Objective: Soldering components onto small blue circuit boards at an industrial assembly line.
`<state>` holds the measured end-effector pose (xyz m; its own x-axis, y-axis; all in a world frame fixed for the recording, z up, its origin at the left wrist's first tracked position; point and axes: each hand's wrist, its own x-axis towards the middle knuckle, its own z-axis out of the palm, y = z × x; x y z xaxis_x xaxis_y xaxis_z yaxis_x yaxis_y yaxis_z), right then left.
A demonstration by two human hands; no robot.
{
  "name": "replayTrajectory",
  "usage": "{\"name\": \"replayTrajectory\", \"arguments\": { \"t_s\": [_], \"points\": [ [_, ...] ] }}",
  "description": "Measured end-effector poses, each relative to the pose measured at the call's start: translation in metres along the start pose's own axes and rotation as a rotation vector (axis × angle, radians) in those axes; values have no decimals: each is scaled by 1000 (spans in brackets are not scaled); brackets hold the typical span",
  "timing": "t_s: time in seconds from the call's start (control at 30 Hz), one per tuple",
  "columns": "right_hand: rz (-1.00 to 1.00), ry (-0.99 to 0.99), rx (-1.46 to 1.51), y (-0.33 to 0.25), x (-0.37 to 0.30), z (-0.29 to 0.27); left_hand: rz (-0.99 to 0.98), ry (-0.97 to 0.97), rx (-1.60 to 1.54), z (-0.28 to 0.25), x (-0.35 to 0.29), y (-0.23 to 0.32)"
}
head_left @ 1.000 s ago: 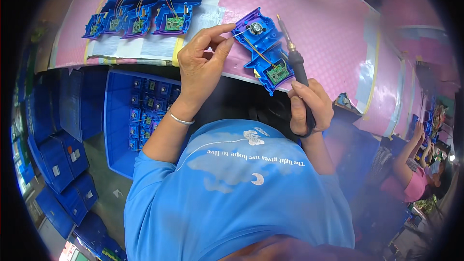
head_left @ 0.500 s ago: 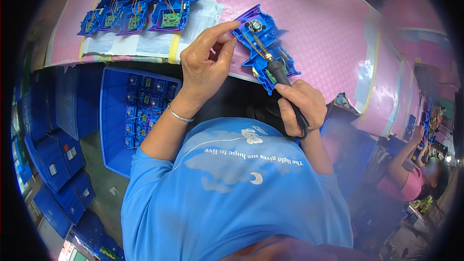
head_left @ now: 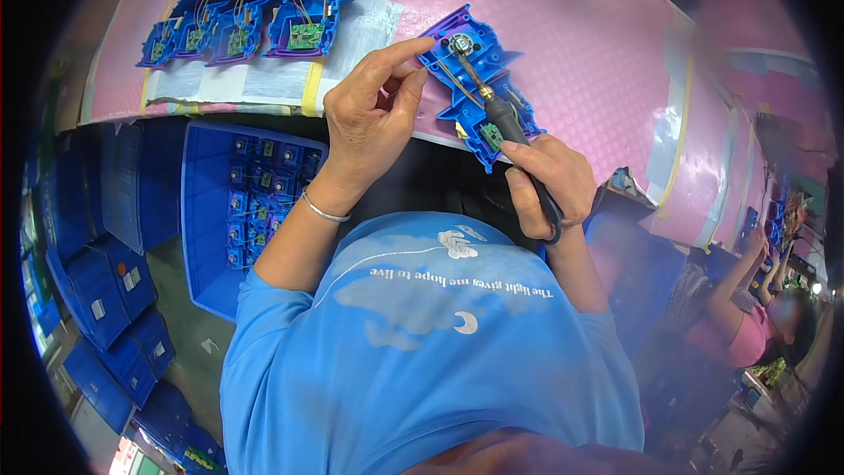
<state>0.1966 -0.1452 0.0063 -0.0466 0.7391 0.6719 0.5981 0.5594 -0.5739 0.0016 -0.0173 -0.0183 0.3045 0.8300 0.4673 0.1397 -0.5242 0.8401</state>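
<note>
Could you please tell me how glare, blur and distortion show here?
All in the head view: glare whitens a right-hand tape strip; haze softens the co-worker's pink sleeve; the fisheye bends the pink table; the soldering iron looks fairly sharp.

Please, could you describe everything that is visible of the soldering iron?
The soldering iron has a dark, smooth-looking handle, a brass-coloured collar and a slim metal shaft. Held in the right hand, it slants up and leftward over the blue housing, its tip at the round silver part; whether they touch is unclear.
</note>
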Motion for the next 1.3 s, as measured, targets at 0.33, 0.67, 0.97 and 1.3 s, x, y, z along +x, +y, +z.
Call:
{"name": "replayTrajectory", "arguments": {
  "t_s": [0.33,0.67,0.97,1.3],
  "points": [
    [3,-12,-33,-1,3,-1,-52,-6,-19,2,3,1],
    [-15,-20,-43,-1,3,-1,-58,-11,-18,4,2,-2],
    [-18,75,79,-1,3,0,-56,21,8,-6,1,-4],
    [-43,65,35,12,13,8,-53,19,27,-5,0,-3]
  ]
}}
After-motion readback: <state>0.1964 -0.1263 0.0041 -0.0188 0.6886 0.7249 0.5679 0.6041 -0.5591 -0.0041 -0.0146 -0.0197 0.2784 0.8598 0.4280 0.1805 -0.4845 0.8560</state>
